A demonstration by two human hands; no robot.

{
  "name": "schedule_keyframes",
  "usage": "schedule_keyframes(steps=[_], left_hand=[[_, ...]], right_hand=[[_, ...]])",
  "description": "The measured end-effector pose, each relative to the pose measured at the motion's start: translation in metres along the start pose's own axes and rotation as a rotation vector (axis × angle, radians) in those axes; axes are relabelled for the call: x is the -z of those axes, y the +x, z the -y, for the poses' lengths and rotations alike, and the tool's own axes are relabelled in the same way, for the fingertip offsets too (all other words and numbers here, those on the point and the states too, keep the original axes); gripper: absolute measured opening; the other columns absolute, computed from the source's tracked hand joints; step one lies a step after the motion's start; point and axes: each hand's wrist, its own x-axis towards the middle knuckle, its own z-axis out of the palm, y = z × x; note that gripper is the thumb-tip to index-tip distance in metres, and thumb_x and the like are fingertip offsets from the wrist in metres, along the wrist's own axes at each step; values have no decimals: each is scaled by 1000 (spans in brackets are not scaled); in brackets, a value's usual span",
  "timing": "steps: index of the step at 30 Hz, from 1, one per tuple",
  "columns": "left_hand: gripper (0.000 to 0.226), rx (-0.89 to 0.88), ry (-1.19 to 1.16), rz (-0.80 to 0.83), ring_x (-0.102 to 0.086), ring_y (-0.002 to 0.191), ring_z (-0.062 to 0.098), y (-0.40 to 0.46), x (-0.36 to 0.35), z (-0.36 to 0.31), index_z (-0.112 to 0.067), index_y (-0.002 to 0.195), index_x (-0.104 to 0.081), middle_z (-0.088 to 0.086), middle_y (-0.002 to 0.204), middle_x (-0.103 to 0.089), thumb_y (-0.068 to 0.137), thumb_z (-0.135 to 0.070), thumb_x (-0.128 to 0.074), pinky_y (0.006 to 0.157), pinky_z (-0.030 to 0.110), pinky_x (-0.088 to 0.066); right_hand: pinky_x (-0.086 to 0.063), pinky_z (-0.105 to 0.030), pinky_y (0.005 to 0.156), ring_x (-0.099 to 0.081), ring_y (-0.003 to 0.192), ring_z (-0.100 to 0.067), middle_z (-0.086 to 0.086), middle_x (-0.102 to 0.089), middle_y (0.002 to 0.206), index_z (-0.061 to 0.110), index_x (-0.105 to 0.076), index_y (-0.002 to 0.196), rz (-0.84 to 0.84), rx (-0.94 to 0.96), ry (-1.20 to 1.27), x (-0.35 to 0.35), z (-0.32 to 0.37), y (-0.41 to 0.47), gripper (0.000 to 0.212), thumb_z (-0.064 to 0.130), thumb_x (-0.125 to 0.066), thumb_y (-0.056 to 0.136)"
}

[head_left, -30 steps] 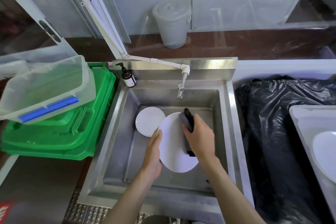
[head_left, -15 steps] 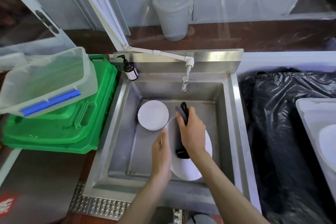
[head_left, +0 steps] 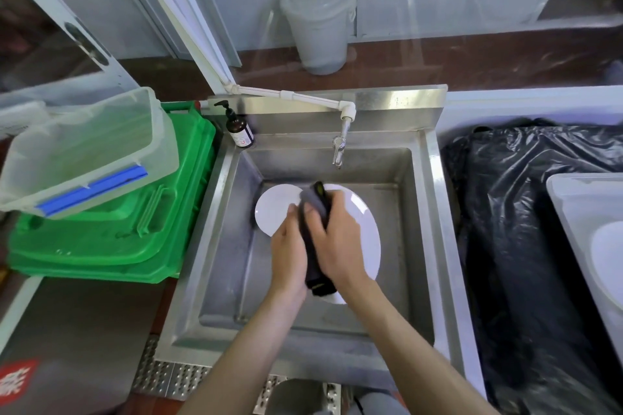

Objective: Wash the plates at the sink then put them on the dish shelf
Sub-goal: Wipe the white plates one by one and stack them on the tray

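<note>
In the steel sink [head_left: 222, 246] a large white plate [head_left: 365, 229] is held tilted over the basin. My left hand [head_left: 286, 256] holds its left edge, fingers mostly hidden behind the rim. My right hand [head_left: 337, 242] grips a dark sponge [head_left: 315, 209] and presses it against the plate's face. A smaller white plate [head_left: 273, 209] lies on the sink floor behind my hands, at the back left. The tap [head_left: 338, 152] hangs above the back of the basin; I see no water running.
A brown soap pump bottle [head_left: 240, 131] stands on the sink's back left corner. Green crates [head_left: 111, 229] with a clear tub [head_left: 84, 158] on top sit to the left. On the right are black plastic bags [head_left: 512, 229] and a white tray [head_left: 586, 222] holding a white plate [head_left: 610, 263].
My right hand has slid the sponge across the plate toward its left side, close to my left hand. The plate has tilted and shifted slightly toward the back of the sink.
</note>
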Motion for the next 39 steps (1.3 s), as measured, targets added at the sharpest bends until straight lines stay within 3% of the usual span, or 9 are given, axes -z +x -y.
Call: schedule_keyframes(steps=[3,5,9,13,17,21,28,34,39], left_hand=[[48,54,-124,3,-73,86,27,5,2,-3,-20,74,-68,7,82,-71,100,-57,-50,83,42,-61],[49,69,-94,29,-75,101,28,4,0,0,-19,93,-74,7,97,-77,99,-62,-51,97,52,-58],[34,-19,33,-57,-74,97,11,-9,-8,-4,-27,106,-73,-5,103,-78,108,-48,-46,85,32,-59],[37,-44,42,-125,-70,82,3,3,0,-8,-27,87,-68,-7,90,-74,109,-47,-45,73,25,-54],[42,-48,48,-160,-72,106,25,16,14,-6,-27,96,-73,0,109,-77,99,-63,-50,99,52,-57],[37,4,88,-132,-71,105,26,8,14,-11,-32,94,-70,-3,108,-76,104,-58,-46,97,53,-57],[38,-54,103,-151,-71,106,25,5,0,-21,-29,84,-71,-6,96,-76,106,-51,-49,102,49,-54],[49,-31,116,-103,-62,91,23,-6,-1,-14,-41,60,-65,-11,79,-67,102,-60,-50,86,42,-51],[48,-194,285,-73,-44,71,15,-20,-18,-8,-16,74,-52,-7,71,-50,107,-51,-45,66,30,-38]], right_hand=[[-53,-35,74,-64,80,-13,11,-65,86,25,-51,101,139,88,-54,-6,2,-9,14,38,-56,99],[-52,-38,71,-63,77,-17,9,-64,82,23,-49,98,108,63,-112,-4,0,3,19,41,-56,99],[-47,-37,67,-62,73,-15,7,-64,80,20,-48,96,-53,-76,-92,3,-8,18,22,41,-53,102],[-48,-38,67,-59,72,-18,7,-61,80,21,-46,93,206,92,-236,10,-22,-5,25,43,-58,97],[-53,-43,66,-63,76,-24,8,-64,94,27,-39,98,172,95,-567,28,-58,-12,29,50,-55,94],[-57,-44,68,-68,75,-23,8,-65,90,25,-41,100,-2,-78,-468,36,-70,-3,27,48,-56,100],[-49,-38,63,-59,70,-20,11,-58,79,28,-39,93,94,21,-355,7,-41,-47,27,54,-46,89],[-56,-43,67,-66,71,-20,11,-63,81,31,-40,94,-55,-185,-389,47,-72,-8,24,47,-57,96],[-54,-43,71,-65,78,-19,10,-64,84,27,-42,95,-171,-184,-218,49,-50,26,21,42,-58,99]])
